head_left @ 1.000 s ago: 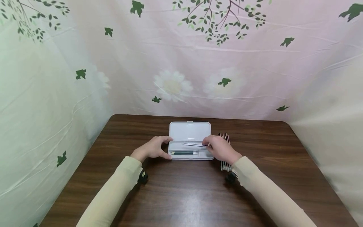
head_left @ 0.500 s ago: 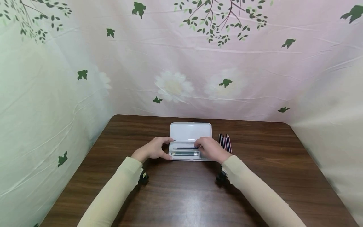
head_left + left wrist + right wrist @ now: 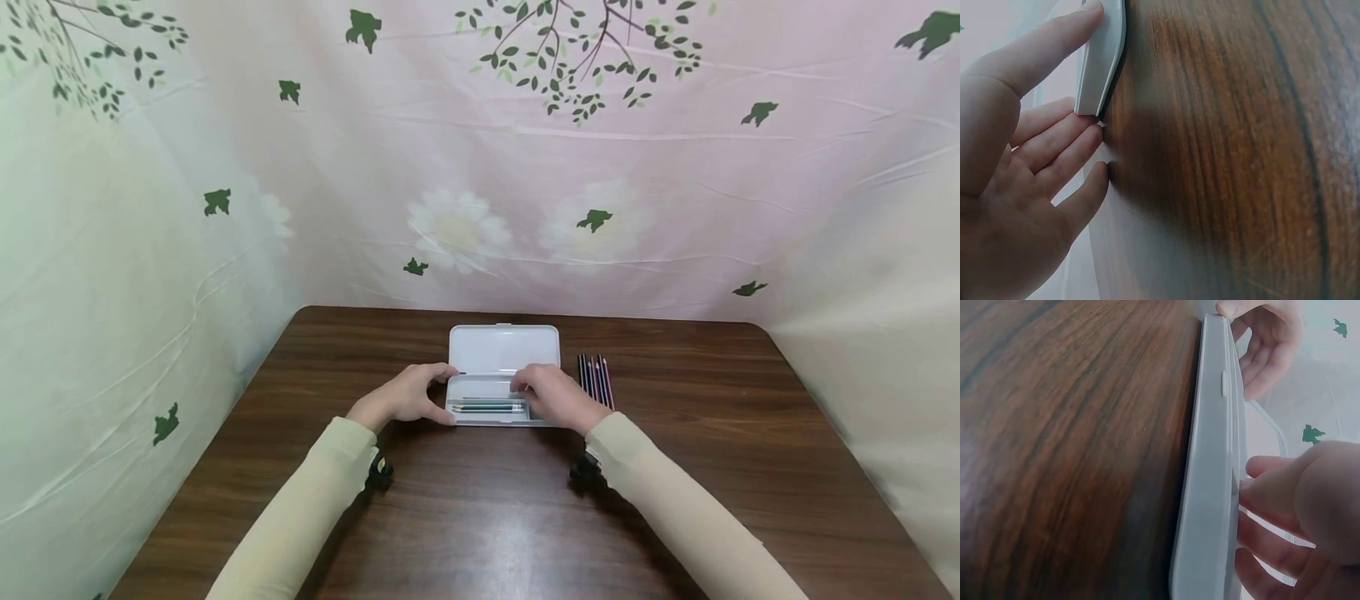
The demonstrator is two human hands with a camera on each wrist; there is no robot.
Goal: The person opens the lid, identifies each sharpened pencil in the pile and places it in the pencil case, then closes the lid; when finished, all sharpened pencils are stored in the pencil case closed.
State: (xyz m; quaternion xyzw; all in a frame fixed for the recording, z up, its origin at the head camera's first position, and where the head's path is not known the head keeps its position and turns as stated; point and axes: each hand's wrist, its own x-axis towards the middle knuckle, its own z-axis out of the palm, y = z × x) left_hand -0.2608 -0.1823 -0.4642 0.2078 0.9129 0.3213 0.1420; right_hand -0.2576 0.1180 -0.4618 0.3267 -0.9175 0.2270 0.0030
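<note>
A white pencil case (image 3: 504, 348) lies unfolded near the back of the table, its lid flat behind the tray. My left hand (image 3: 401, 393) holds the case's left end, thumb at the near corner and fingers at the far one. My right hand (image 3: 558, 396) reaches over the tray's right part, fingertips down in the far compartment. Whether they still pinch a pencil is hidden, also in the right wrist view, where the case wall (image 3: 1210, 469) blocks it. Green pencils (image 3: 487, 407) lie in the near compartment.
Several dark and pink pencils (image 3: 596, 379) lie side by side on the brown wooden table (image 3: 480, 508), just right of the case and partly behind my right hand. A patterned cloth (image 3: 495, 167) hangs behind the table and along both sides.
My right hand has moved left over the tray and lowered. The slim pencil it held in the far compartment no longer shows distinctly. My left hand has stayed on the case.
</note>
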